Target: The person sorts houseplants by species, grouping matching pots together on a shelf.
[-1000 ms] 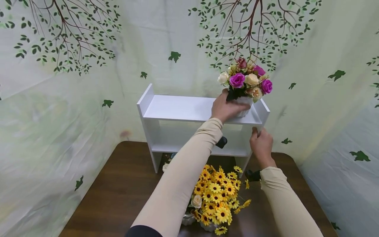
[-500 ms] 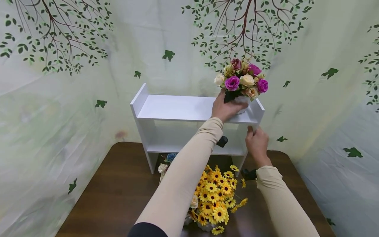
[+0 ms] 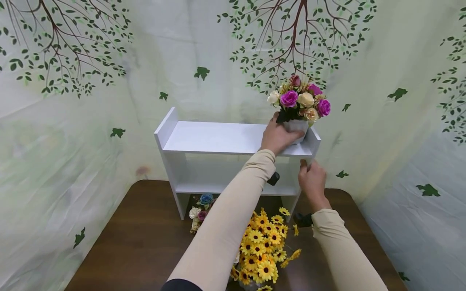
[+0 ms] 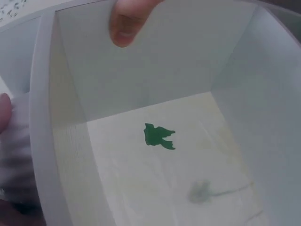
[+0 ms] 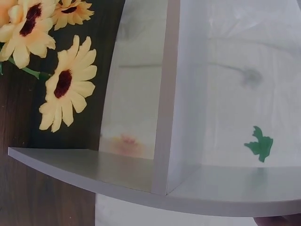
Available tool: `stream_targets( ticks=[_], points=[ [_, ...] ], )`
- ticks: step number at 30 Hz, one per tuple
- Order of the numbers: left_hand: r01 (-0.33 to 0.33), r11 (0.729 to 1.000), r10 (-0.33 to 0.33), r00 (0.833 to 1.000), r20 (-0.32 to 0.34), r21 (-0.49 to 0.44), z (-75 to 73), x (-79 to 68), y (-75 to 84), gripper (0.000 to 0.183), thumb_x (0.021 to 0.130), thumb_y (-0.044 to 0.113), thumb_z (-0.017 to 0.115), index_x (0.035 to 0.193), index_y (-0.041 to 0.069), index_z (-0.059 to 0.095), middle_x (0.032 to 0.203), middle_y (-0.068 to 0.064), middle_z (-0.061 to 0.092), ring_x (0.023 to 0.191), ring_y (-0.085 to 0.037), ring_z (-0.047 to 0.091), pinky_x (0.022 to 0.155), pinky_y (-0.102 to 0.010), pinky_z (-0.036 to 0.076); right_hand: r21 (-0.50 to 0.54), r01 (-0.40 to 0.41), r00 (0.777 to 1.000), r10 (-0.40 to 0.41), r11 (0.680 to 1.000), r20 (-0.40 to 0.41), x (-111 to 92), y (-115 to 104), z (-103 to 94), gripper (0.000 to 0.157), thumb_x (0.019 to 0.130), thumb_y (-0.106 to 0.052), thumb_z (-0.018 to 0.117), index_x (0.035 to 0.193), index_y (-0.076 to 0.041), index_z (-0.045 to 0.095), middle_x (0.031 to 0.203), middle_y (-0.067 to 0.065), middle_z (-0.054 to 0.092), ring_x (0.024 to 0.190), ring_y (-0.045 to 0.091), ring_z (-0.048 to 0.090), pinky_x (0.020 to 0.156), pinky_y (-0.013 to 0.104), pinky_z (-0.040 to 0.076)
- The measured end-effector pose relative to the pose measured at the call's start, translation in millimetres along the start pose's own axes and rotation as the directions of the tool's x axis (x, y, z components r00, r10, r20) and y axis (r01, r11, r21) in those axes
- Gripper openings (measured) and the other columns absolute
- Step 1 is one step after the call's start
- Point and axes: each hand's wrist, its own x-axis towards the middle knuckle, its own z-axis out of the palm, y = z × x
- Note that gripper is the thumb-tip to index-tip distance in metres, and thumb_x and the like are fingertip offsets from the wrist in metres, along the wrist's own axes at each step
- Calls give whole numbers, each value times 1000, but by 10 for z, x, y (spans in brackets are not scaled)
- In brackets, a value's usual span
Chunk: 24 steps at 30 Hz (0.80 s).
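My left hand holds a white flower pot at the right end of the white shelf's top board, the thumb across its front. Artificial roses in purple, cream and dark red fill the pot. In the left wrist view part of the pot shows beside the board, between the fingers. With my right hand I grip the shelf's right side panel just below the top board. Its thumb lies against the panel's inner face in the left wrist view.
Yellow daisy-like flowers stand on the brown table in front of the shelf, partly behind the left sleeve. Blue and cream flowers stand at the shelf's lower left. A leaf-printed cloth hangs behind.
The pot of roses has shifted slightly right along the top board, closer to the side panel, with my left hand. My right hand keeps its grip. The head view has shifted a little.
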Motion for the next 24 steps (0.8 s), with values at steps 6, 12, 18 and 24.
stream_targets(
  ticks=[6, 12, 18, 24],
  points=[
    [-20, 995, 14, 998, 58, 97, 6, 6, 15, 88, 85, 53, 70, 149, 3, 37, 150, -16, 45, 126, -34, 57, 105, -39, 50, 7, -10, 1000, 10, 1000, -1, -19, -26, 3, 28, 100, -14, 53, 84, 7, 62, 63, 18, 53, 54, 29, 43, 50, 32, 30],
    [-17, 995, 10, 997, 70, 99, -55, -52, 0, 83, 86, 54, 67, 146, 2, 41, 145, -16, 45, 122, -33, 58, 104, -39, 50, 13, 1, 1000, -1, 1000, 2, -26, -51, 42, 27, 101, -13, 52, 88, 8, 62, 64, 19, 55, 54, 29, 44, 50, 32, 30],
    [-13, 990, -2, 995, 102, 142, -200, -145, -32, 82, 89, 54, 64, 144, -3, 45, 152, -17, 41, 127, -33, 55, 107, -38, 48, 22, -35, 999, 34, 999, 29, -58, -73, 65, 28, 102, -15, 51, 93, 8, 64, 65, 21, 55, 54, 29, 45, 49, 31, 31],
    [-87, 987, 67, 988, 140, 135, -561, -290, -37, 79, 93, 44, 63, 151, 1, 33, 151, -17, 47, 139, -28, 48, 114, -36, 42, -3, -42, 999, 42, 999, 4, -37, -82, 9, 30, 102, -15, 50, 94, 10, 64, 67, 25, 59, 54, 31, 46, 48, 32, 30]
  ],
)
